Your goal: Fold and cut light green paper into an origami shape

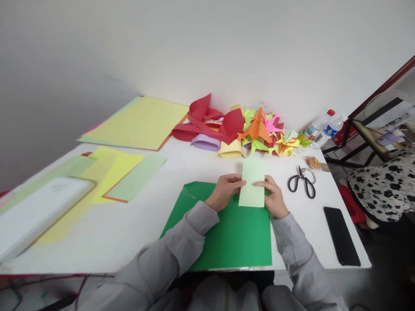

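We hold the slip (252, 194) at the far right corner of the green sheet (238, 242). Left hand (227, 190) and right hand (275, 198) pinch its opposite edges. Step, as judged: positioning; the next move calls for steady, even grip.

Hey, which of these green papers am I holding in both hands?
The small pale green paper rectangle, between your left hand and right hand. The large dark green paper sheet lies beneath; other pale green sheets lie to the left.
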Demonstrator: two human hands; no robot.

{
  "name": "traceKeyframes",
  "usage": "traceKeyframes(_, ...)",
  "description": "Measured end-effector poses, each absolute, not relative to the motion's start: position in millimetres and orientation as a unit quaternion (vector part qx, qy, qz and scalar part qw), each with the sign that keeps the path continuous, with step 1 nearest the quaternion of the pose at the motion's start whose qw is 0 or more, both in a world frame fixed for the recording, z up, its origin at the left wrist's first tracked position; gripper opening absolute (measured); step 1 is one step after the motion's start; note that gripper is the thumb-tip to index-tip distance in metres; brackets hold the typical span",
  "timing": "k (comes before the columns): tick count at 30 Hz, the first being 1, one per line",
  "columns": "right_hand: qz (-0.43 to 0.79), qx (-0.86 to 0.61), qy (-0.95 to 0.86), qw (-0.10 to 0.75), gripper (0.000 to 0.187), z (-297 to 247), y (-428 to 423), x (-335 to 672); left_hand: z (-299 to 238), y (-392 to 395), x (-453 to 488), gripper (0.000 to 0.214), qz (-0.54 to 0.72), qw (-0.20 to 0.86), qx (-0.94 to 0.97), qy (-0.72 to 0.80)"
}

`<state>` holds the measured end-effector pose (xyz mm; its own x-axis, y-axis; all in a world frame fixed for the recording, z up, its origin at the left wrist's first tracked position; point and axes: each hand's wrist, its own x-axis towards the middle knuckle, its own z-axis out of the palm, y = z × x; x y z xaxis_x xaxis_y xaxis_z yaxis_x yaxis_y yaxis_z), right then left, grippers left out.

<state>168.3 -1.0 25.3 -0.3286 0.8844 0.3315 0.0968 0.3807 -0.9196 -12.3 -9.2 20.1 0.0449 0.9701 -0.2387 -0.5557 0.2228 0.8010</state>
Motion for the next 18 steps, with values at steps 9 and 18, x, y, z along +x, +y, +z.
traceKeyframes(9, 0.451, -0.372, -0.677, 0.446, 0.019, 18, -1, 169, 24, -12, -12, 0.027, 0.551, 0.679, 0.273, 0.400)
traceKeyframes(18, 0.496, -0.344, -0.682, 0.414, 0.011, 35, -11, 162, 24, -12, -14, 0.031, 0.553, 0.701, 0.269, 0.360)
